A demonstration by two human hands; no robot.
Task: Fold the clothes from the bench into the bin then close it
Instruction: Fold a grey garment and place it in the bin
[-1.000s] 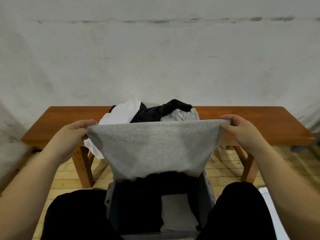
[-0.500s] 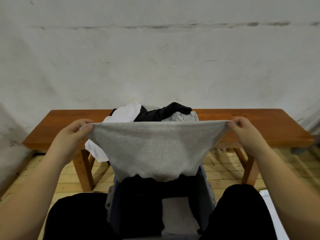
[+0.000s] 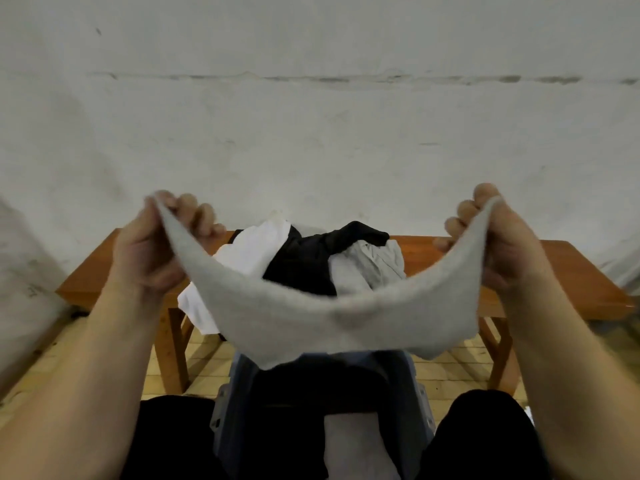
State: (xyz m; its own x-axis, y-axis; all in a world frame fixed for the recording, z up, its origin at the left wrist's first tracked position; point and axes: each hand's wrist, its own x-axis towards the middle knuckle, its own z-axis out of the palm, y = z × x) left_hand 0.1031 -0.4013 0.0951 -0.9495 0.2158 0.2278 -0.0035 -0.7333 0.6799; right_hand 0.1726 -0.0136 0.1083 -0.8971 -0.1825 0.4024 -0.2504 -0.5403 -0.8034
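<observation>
Both arms reach forward, left hand (image 3: 152, 244) and right hand (image 3: 498, 237) raised apart, fingers pinched closed, knuckles up.

A stained white wall (image 3: 311, 133) rises behind; pale wooden floorboards (image 3: 204, 362) lie below.

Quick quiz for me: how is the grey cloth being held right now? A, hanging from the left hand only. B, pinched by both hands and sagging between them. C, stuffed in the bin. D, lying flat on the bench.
B: the left hand and right hand each grip a corner of the grey cloth, which sags in mid-air between them.
</observation>
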